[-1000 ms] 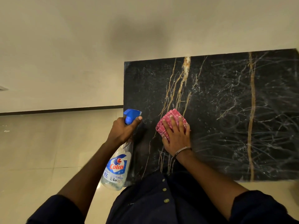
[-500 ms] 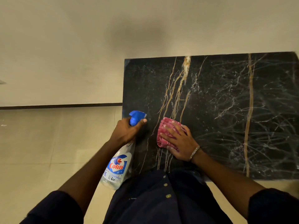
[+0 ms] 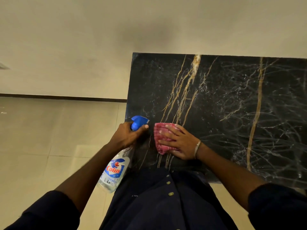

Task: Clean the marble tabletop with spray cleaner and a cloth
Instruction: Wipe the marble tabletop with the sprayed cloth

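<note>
- While a person in a dark shirt (image 3: 157,205) stands at its near edge, the black, gold-veined marble surface (image 3: 232,97) shows pale streaks towards its right.
- The right hand (image 3: 181,143), a bangle (image 3: 197,147) on the wrist, lies flat on a folded pink cloth (image 3: 160,130) near the surface's left end, fingers (image 3: 169,133) straight and spread.
- The left hand (image 3: 127,135) grips a clear spray bottle (image 3: 116,170) by the neck, fingers curled under its blue head, just beside the cloth; the bottle's body hangs over the tiled floor (image 3: 41,138).

Black marble tabletop (image 3: 224,105), veined in gold and white. Pink-and-red checked cloth (image 3: 159,131). Clear spray bottle (image 3: 116,173), blue on top, label blue and red. Navy shirt (image 3: 157,206); beige floor tiles (image 3: 41,138).
</note>
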The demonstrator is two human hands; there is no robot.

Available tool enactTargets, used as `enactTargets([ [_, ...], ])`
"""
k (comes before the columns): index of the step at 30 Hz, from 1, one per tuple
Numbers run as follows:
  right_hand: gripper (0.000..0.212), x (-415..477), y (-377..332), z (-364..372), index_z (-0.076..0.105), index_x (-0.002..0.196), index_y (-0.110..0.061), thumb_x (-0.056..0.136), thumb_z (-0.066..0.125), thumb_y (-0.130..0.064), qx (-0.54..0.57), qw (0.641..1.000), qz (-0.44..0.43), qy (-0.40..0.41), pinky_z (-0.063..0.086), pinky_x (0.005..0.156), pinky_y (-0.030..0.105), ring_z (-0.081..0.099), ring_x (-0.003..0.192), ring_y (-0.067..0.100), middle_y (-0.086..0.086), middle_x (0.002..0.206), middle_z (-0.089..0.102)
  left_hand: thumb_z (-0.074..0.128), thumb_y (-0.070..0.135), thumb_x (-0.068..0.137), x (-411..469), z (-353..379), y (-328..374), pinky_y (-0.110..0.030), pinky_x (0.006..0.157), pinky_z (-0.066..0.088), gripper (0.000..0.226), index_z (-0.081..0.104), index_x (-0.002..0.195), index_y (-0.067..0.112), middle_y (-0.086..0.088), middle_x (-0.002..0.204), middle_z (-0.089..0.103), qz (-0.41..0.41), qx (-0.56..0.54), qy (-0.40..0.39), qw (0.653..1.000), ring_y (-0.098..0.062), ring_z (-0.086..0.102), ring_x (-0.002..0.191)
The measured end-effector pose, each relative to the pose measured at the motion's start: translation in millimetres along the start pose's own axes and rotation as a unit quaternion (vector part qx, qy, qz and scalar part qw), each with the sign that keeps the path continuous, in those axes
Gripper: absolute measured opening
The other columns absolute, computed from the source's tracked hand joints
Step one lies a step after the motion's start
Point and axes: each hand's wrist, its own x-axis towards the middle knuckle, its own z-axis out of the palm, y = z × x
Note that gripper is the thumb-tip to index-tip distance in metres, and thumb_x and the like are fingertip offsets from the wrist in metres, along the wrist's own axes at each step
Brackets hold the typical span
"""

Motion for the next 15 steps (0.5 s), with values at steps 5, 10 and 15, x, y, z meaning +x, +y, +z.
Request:
enactTargets([
  [5,0.064,2,-28,-1,0.03,0.151,-0.038,0.092,0.042,-0.057,0.016,0.995,0.092,-0.018,0.024,0.109,0.057,0.029,0.144,0.038,0.004,0.157,0.035,0.06,0.048,0.09,-16,-7,-10,-0.02,0.056,0.044,0.032,0.057,0.076,0.02,0.002,0.063,0.059,-0.002,-0.024,0.046,0.999,-0.012,0.057,0.058],
  [10,0.062,58,-61,-5,0.028,0.15,-0.042,0.091,0.038,-0.057,0.022,0.998,0.002,-0.055,0.024,0.11,0.06,0.026,0.145,0.039,0.0,0.16,0.029,0.058,0.053,0.088,-25,-4,-16,-0.022,0.056,0.045,0.039,0.058,0.077,0.016,-0.002,0.064,0.061,-0.023,-0.022,0.054,0.998,-0.016,0.059,0.059],
  [15,0.06,39,-38,-4,0.034,0.148,-0.042,0.09,0.047,-0.051,-0.004,1.0,-0.011,-0.022,0.022,0.112,0.052,0.022,0.148,0.031,-0.003,0.16,0.028,0.059,0.048,0.09,-30,-5,-16,-0.021,0.055,0.042,0.035,0.054,0.071,0.019,0.0,0.06,0.057,-0.023,-0.021,0.049,0.998,-0.013,0.056,0.056],
])
